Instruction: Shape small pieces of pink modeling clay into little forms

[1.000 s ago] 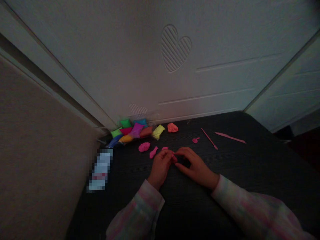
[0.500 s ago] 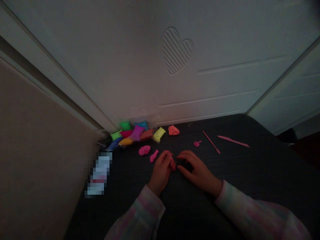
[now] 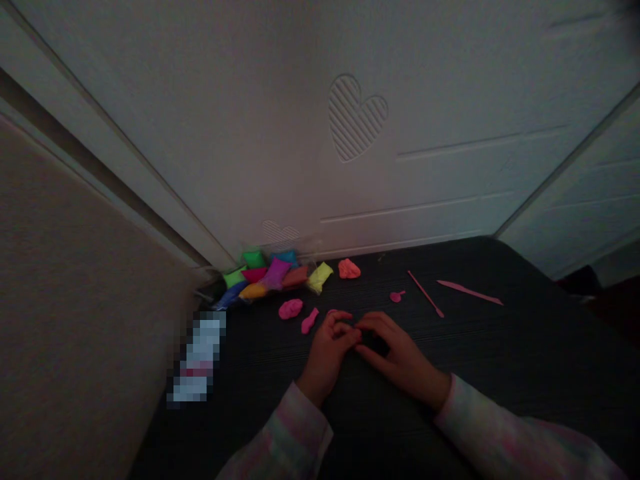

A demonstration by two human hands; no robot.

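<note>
Your left hand [image 3: 326,353] and right hand [image 3: 400,357], fingertips together, grasp unclear; nearby pink piece [image 3: 309,322] diagonal lengthwise, thin end away-right.

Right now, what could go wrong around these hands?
The left hand could nudge or dent the bottle-shaped pink clay piece lying close beside it. The right hand could brush the tailed pink clay piece lying beyond it. Dim light obscures what's between both hands; a slip might go unnoticed.

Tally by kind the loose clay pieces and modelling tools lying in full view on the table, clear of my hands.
Pink clay pieces: 3
Orange clay lump: 1
Pink modelling tools: 2
Total: 6
</note>
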